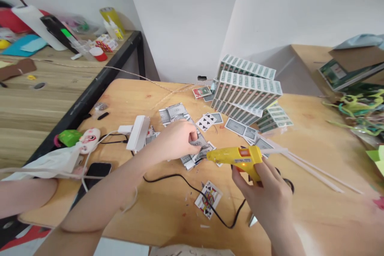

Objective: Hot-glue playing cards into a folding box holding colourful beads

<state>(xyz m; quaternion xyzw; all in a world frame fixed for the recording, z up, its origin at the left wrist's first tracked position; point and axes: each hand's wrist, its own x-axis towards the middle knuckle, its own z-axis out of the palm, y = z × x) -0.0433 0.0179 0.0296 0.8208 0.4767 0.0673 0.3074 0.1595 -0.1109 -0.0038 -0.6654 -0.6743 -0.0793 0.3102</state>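
My right hand point(265, 192) grips a yellow glue gun point(238, 158) by its handle, with the nozzle pointing left. Its black cord point(192, 186) runs across the wooden table point(150, 212). The nozzle tip sits beside a folded piece made of grey-backed playing cards point(196, 152). My left hand point(175, 140) is closed on that card piece and pinches it at the nozzle. A jack card point(209, 199) lies face up near the front edge, and a clubs card point(205, 122) lies behind my left hand.
Stacked boxes of card decks point(247, 92) stand at the back. White glue sticks point(312, 170) lie to the right. A white power strip point(138, 132), a phone point(96, 170), a pink toy point(89, 139) and a white bag point(54, 162) sit at left. A second desk point(45, 84) holds clutter.
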